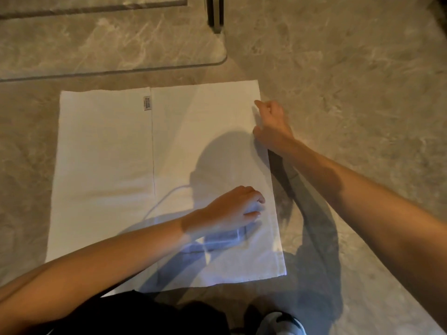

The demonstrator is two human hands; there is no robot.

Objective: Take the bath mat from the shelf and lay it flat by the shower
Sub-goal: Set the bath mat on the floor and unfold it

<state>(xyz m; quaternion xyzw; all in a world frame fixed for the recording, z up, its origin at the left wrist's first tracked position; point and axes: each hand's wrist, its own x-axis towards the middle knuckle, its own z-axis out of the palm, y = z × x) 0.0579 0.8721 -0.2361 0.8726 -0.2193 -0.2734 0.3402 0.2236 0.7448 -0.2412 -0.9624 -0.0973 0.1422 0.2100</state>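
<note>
Head view, mat: my white bath mat (104, 170) lies spread on the marbled stone floor (350, 68), just short of the shower's raised curb (145, 67), where wet feet would land.
Left hand: my left hand (232, 209) rests palm down with fingers loosely curled, gripping nothing, pinning the near right part.
Right hand: my right hand (271, 122) sits at the right edge, fingers bent; I cannot tell whether it pinches the hem.
Texture: soft flat cloth, seam and small label (147, 102) showing.
</note>
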